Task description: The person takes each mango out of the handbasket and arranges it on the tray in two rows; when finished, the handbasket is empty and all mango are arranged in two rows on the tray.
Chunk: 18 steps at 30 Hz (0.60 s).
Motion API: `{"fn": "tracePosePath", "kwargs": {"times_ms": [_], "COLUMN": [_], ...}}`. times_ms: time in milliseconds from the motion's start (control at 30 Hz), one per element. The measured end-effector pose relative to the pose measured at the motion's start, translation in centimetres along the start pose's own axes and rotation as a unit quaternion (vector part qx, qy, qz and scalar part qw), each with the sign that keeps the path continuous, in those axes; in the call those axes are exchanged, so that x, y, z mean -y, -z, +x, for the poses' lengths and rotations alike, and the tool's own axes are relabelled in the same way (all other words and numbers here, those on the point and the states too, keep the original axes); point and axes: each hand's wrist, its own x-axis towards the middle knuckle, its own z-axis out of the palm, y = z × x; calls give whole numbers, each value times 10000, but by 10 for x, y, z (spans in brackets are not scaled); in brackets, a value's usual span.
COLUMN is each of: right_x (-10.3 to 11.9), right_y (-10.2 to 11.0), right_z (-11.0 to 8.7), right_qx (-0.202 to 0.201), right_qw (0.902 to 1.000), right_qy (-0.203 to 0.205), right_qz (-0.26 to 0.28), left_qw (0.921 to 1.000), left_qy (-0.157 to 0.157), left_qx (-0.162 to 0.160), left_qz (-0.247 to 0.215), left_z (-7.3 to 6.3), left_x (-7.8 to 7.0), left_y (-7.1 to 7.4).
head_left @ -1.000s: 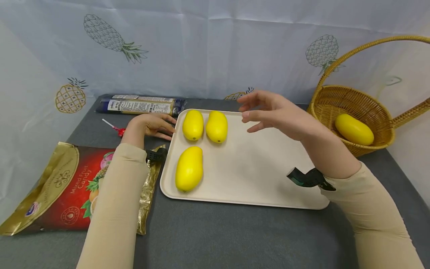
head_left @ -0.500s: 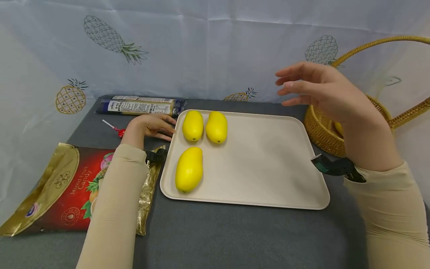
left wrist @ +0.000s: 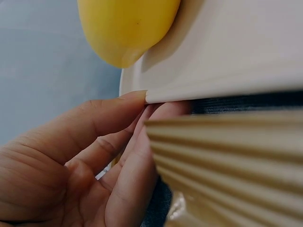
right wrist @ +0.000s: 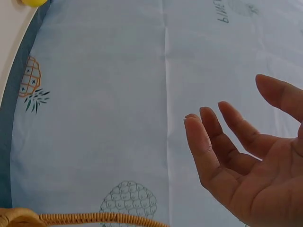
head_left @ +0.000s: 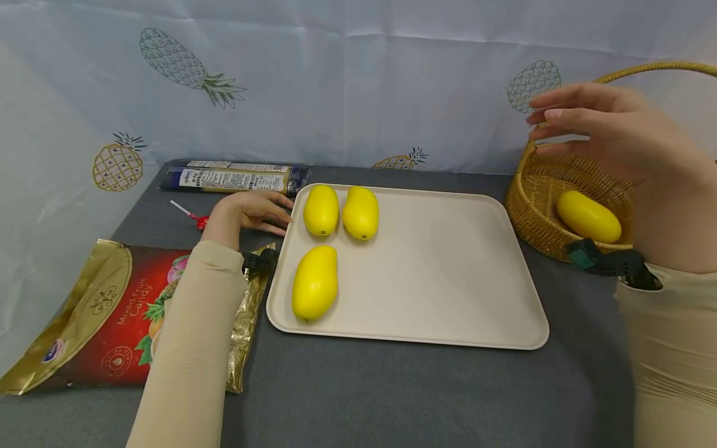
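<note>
My left hand (head_left: 251, 210) is at the left edge of a cream tray (head_left: 437, 267). In the left wrist view, the thumb and fingers of that hand pinch the tray's rim (left wrist: 222, 90). Three yellow mango-like fruits sit on the left part of the tray: one fruit (head_left: 322, 210) at the back corner, a second fruit (head_left: 361, 213) beside it, and a third fruit (head_left: 315, 283) nearer the front. My right hand (head_left: 633, 143) is raised over a wicker basket (head_left: 529, 214), fingers relaxed and holding nothing. Inside the basket lies another yellow fruit (head_left: 588, 216).
To the left lies a red and gold candy bag (head_left: 106, 311), partly behind the left forearm. A red lollipop (head_left: 200, 221) and a dark blue package (head_left: 235, 178) lie farther back. A pineapple-print cloth (head_left: 336, 93) hangs behind the dark grey table (head_left: 392, 392).
My right hand has moved right and upward, from above the tray to over the basket. The left hand, the tray and the fruits have stayed in place.
</note>
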Motion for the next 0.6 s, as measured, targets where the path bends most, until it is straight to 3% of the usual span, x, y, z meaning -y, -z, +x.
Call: {"fn": "tracePosePath", "kwargs": {"times_ms": [267, 600], "right_x": [-18, -50], "right_y": [46, 103], "right_z": [-4, -6], "right_qx": [15, 71], "right_qw": [9903, 9807], "right_qy": [-274, -1220], "right_qz": [-1363, -1525], "left_qw": [10000, 10000], "left_qy": [-4, 22], "left_qx": [15, 32], "left_qz": [24, 6], "left_z": [1, 0], "left_x": [0, 0], "left_y": [0, 1]}}
